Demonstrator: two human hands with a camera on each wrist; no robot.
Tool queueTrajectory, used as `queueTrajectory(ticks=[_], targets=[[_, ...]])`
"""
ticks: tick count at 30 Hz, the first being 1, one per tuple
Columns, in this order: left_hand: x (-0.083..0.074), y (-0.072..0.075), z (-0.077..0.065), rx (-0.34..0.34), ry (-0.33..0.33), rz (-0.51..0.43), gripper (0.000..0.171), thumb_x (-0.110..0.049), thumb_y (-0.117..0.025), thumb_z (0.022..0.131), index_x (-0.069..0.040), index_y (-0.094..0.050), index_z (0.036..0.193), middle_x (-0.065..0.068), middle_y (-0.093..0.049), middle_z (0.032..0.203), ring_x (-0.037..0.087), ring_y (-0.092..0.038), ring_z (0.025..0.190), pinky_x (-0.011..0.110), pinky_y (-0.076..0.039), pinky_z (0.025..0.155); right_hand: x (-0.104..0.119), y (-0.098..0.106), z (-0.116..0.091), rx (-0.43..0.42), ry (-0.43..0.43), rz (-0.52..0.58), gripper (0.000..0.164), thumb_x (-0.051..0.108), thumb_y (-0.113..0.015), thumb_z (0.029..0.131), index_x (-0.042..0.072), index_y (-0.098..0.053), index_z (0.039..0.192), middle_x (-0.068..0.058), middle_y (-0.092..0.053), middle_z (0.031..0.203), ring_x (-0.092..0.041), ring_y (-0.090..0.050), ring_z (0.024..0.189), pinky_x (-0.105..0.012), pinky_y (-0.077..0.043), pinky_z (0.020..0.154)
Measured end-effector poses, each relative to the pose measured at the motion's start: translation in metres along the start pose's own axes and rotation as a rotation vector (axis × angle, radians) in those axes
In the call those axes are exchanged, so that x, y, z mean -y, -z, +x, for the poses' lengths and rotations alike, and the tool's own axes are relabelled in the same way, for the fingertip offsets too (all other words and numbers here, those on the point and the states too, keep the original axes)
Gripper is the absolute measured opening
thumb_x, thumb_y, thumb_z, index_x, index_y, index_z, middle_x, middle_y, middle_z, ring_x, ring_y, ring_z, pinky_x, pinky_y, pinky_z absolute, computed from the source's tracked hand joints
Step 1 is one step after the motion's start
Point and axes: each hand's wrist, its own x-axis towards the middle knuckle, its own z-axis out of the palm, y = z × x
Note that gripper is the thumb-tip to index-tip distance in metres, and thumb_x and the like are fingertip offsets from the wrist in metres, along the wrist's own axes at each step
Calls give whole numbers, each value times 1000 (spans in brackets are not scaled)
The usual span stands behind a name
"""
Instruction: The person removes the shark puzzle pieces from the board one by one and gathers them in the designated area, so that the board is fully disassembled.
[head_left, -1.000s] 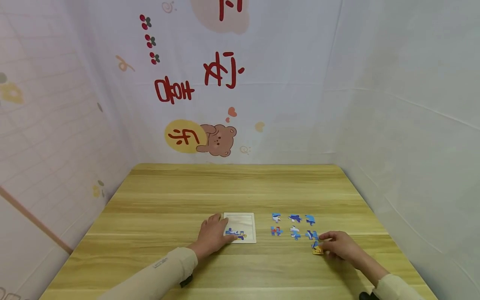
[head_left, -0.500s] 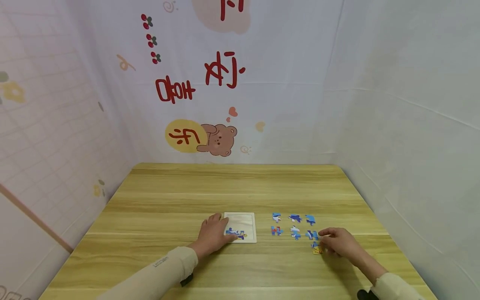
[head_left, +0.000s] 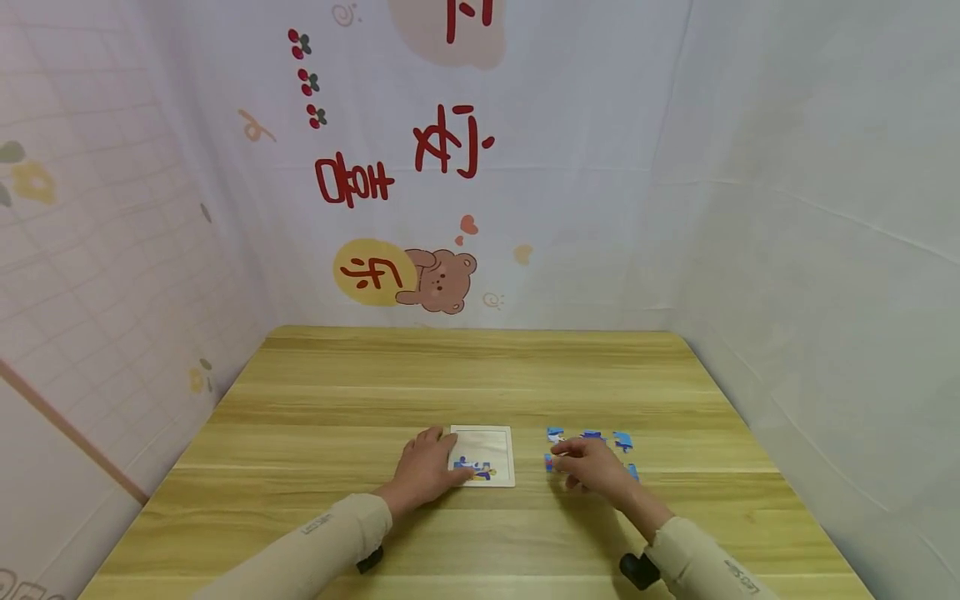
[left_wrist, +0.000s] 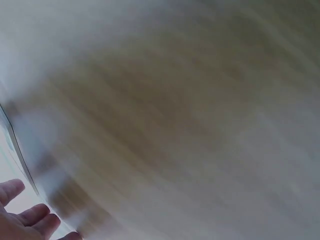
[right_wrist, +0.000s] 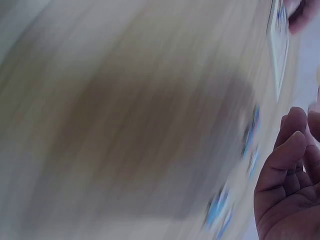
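Note:
My left hand rests on the left side of a white square puzzle tray, its thumb across the few joined pieces in the tray's lower left. Those pieces are blue, white and yellow. My right hand is over the loose puzzle pieces, its fingers loosely bent. Its fingertips are by a red and blue puzzle piece; I see nothing held. In the right wrist view, that hand is at the right edge, its fingertips partly cut off.
Behind the right hand lie more blue puzzle pieces, among them one at the back left and one at the back right. The right hand and wrist cover part of the group. White cloth walls surround the wooden table.
My right hand has moved left from the blue and yellow piece to over the left part of the loose pieces. My left hand has stayed on the tray.

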Motion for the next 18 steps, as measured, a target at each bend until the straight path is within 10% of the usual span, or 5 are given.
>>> queueTrajectory(ticks=[8,18], targets=[[8,6,0,6,2,-11,64,-40,-75,87,2,-59,132,27,-51,135,44,-45,128,60,-34,103,19,-63,22,32,43,4,26,6,-68,91,-7,-68,113,-6,-69,90,-17,-61,61,-32,-51,58],[15,3,-3,6,-30,16,60,-41,-73,89,0,-61,131,29,-49,137,45,-43,130,61,-34,103,20,-92,32,-11,127,-167,22,8,-74,85,0,-74,106,-2,-68,87,-12,-56,71,-29,-47,65]])
